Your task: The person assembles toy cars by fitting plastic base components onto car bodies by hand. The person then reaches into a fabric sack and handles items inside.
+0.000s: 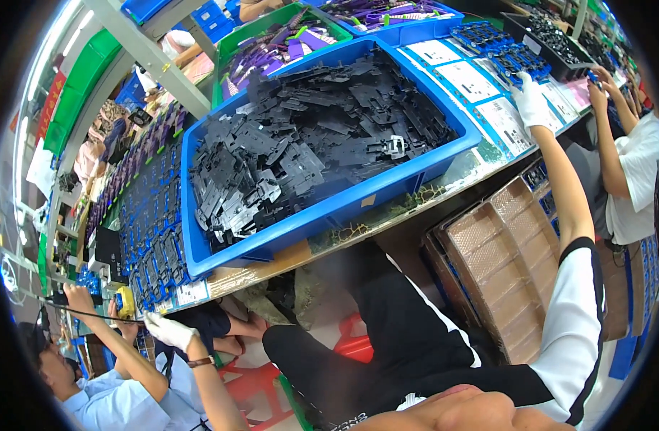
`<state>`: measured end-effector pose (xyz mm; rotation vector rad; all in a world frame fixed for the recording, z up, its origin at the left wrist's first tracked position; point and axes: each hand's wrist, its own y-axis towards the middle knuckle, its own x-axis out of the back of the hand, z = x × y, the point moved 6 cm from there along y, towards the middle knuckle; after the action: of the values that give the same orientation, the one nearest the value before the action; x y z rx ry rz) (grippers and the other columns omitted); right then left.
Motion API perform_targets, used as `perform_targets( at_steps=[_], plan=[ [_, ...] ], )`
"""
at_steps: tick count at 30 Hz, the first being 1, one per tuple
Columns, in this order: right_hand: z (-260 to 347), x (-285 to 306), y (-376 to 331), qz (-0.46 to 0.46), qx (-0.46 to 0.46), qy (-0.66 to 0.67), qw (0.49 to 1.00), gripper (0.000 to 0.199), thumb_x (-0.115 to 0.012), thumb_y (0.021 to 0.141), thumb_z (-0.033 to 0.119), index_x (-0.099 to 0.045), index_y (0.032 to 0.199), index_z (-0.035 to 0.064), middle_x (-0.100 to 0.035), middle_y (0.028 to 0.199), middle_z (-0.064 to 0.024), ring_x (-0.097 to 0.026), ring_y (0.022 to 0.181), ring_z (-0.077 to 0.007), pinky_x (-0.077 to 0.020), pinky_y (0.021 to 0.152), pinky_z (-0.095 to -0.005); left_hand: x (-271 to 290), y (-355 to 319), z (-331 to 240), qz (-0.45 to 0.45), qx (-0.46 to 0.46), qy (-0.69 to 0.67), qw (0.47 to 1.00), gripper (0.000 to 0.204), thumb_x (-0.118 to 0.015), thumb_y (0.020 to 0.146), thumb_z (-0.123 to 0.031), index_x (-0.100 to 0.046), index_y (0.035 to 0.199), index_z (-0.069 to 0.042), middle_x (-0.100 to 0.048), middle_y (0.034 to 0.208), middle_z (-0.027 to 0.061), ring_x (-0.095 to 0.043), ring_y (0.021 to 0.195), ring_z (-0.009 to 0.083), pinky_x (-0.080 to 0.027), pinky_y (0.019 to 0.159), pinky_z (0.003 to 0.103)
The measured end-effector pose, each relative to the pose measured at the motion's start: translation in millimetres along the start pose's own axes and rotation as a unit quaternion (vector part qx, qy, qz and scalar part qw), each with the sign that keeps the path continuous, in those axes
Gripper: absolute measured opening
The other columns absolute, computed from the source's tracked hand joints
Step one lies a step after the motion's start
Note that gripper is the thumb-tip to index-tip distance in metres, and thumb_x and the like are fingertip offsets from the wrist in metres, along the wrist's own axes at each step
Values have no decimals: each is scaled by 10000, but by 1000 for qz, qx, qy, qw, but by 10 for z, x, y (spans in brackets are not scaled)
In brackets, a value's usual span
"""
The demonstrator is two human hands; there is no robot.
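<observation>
My left hand (170,330), in a white glove, is stretched out low at the left, beside the table's edge. Its fingers reach out close to rows of blue-and-black plastic parts (157,266), and I make out nothing in them. On the far right, my gloved right hand (533,106) reaches over printed sheets to more blue-and-black plastic parts (525,60). Its fingertips meet the near edge of that group and look closed on one part. Between my hands stands a large blue bin (329,221), heaped with flat black plastic pieces (308,136).
Behind the bin is a green crate (216,90) of purple pieces. A black box (534,32) of small parts stands at the far right. Brown divided trays (498,244) are stacked beside my legs. Co-workers (121,395) sit close at both sides; a red stool (254,395) stands below.
</observation>
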<state>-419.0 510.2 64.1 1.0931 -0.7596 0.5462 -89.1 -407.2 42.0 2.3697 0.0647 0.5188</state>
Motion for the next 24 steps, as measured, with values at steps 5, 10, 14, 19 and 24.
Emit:
perform_targets(
  at_steps=[5, 10, 14, 19, 24],
  plan=[
    [-140, -257, 277, 28, 40, -32, 998, 279, -588, 863, 271, -596, 1052, 66, -641, 979, -216, -610, 941, -381, -478, 805, -442, 115, -809, -676, 93, 13, -225, 970, 335, -444, 994, -189, -510, 1243, 26, -550, 1237, 163, -514, 1124, 232, -400, 965, 350],
    [36, 194, 124, 20, 37, 73, 996, 250, -625, 874, 267, -591, 1030, 73, -639, 813, -183, -623, 655, -275, -482, 621, -376, 362, -1474, -1442, 178, 48, -294, 938, 376, -371, 999, -266, -465, 1287, -43, -521, 1270, 124, -497, 1177, 212, -403, 926, 350],
    [883, 1077, -380, 55, 89, 325, 940, 206, -635, 897, 166, -577, 1039, 28, -563, 732, 13, -452, 544, -28, -370, 470, -196, 418, -2117, -2106, 330, 44, -422, 843, 363, -414, 978, -262, -457, 1281, -66, -529, 1230, 101, -546, 1079, 218, -435, 905, 344],
    [2329, 2036, -1682, 263, 101, 484, 828, 108, -643, 866, 74, -597, 957, 39, -533, 756, 40, -487, 581, -2, -394, 482, -158, 265, -2806, -2848, 466, 286, -666, 507, 539, -483, 956, -340, -325, 1393, -66, -454, 1321, 139, -500, 1157, 281, -409, 1001, 405],
    [3008, 2312, -2569, 282, 449, 392, 752, 191, -720, 760, 123, -625, 910, 55, -616, 790, -128, -614, 729, -321, -497, 665, -370, 402, -2830, -3171, 420, 339, -760, 362, 826, -638, 829, -505, -245, 1434, -103, -413, 1342, 92, -438, 1227, 260, -381, 1026, 438]
  ],
)
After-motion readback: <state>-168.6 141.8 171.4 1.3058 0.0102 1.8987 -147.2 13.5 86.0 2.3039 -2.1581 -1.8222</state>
